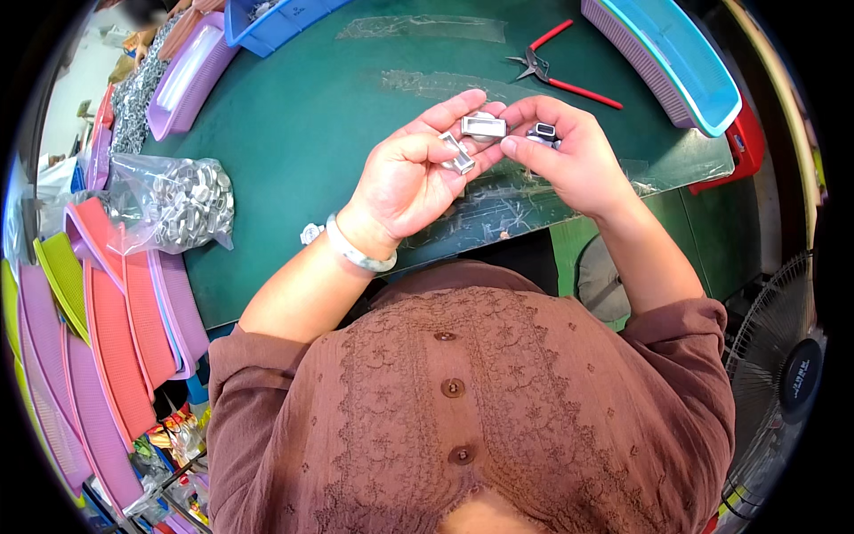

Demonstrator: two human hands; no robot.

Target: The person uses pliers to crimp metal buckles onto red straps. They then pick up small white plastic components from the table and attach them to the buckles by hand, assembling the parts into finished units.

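Metal pieces sit between your two hands above the green table (311, 116): a small silver rectangular frame (483, 127) pinched at your left fingertips, a second silver frame (459, 155) tucked lower in that same left hand (418, 169), and a darker piece (542, 133) gripped by your right hand (574, 156). Your hands are close together, fingertips nearly meeting, palms turned inward. To your left lies a clear plastic bag of silver parts (182, 203) — beyond your hands, red-handled pliers (556, 67).
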